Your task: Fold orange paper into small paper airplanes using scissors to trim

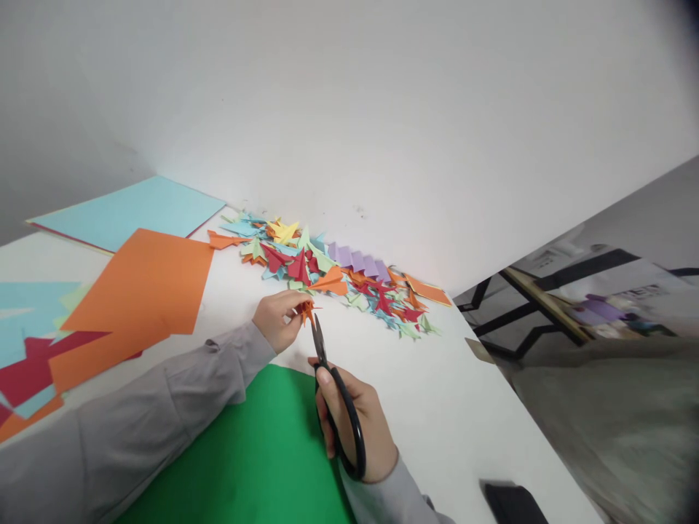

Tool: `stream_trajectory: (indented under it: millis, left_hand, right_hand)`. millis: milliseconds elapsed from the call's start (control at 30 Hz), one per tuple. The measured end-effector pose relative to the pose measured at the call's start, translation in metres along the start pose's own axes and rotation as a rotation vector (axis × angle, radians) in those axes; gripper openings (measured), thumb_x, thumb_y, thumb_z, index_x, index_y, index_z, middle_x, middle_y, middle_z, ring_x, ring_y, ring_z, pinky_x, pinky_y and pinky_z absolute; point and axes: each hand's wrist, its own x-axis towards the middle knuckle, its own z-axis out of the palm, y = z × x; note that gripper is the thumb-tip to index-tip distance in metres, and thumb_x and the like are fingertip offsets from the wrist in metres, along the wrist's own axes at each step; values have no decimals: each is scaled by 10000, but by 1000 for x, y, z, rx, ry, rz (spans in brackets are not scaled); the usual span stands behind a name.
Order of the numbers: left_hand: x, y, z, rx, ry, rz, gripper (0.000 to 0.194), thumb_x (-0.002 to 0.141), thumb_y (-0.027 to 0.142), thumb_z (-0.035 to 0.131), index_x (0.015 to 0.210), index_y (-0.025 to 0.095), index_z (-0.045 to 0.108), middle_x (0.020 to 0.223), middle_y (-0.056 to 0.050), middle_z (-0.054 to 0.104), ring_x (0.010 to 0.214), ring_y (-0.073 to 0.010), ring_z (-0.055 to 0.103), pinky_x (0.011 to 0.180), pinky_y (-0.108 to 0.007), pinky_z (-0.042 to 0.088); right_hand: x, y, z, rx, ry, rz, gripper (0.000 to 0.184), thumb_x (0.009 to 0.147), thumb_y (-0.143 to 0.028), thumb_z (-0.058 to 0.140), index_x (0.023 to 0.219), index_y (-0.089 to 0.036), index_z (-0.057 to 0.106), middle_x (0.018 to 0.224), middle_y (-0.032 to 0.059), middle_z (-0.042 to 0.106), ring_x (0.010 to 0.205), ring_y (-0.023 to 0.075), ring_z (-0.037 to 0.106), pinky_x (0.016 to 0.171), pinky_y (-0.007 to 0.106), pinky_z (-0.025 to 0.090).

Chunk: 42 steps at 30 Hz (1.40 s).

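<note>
Between the pinched fingertips of my left hand [279,320] is a small orange paper cutout [308,313] with pointed ends. My right hand [357,418] grips black-handled scissors [321,349] through the finger loops. The blades point away from me, nearly together, with their tips beside the orange cutout; whether they touch it I cannot tell. Below both hands lies a large green sheet [245,444] on the white table [426,407]. Beyond the cutout spreads a pile of folded paper pieces [300,266] in red, orange, yellow, light green and blue, with a purple pleated strip [357,260].
Orange sheets [147,280] and a light blue sheet [136,207] lie at the left, near red and blue scraps [33,364]. A white wall [349,131] rises behind the pile. A black object [513,502] sits at the near right, by the table's edge.
</note>
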Motion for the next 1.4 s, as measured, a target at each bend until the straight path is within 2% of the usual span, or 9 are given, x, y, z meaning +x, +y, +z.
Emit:
stream_trajectory:
  millis: [233, 433, 633, 1400]
  left_hand:
    - [0, 1, -1, 11, -4, 4, 321, 617, 1, 438, 834, 165, 609, 807, -37, 645, 672, -101, 591, 565, -176, 500]
    - [1, 1, 0, 2, 5, 33, 309, 624, -10, 441, 823, 155, 611, 785, -38, 638, 664, -94, 587, 552, -163, 497]
    - [0, -1, 1, -2, 29, 71, 310, 628, -18, 448, 837, 142, 612, 782, -39, 636, 659, -89, 583, 543, -161, 496]
    - [1, 1, 0, 16, 37, 83, 335, 607, -40, 438, 823, 141, 619, 760, -33, 633, 655, -87, 582, 542, -158, 493]
  right_hand:
    - [-2, -3, 2, -6, 38, -10, 581, 739, -609, 499, 1013, -107, 600, 379, -97, 352, 240, 47, 323, 228, 155, 234]
    - [-1, -2, 1, -30, 12, -4, 601, 742, -622, 479, 1024, -102, 590, 383, -94, 362, 243, 48, 333, 229, 152, 251]
    - [-3, -3, 3, -29, 44, -13, 566, 752, -605, 477, 1000, -109, 593, 375, -99, 353, 243, 41, 324, 232, 139, 238]
    - [-3, -3, 4, -43, 32, 11, 572, 748, -625, 461, 982, -118, 585, 386, -97, 356, 256, 46, 332, 239, 142, 231]
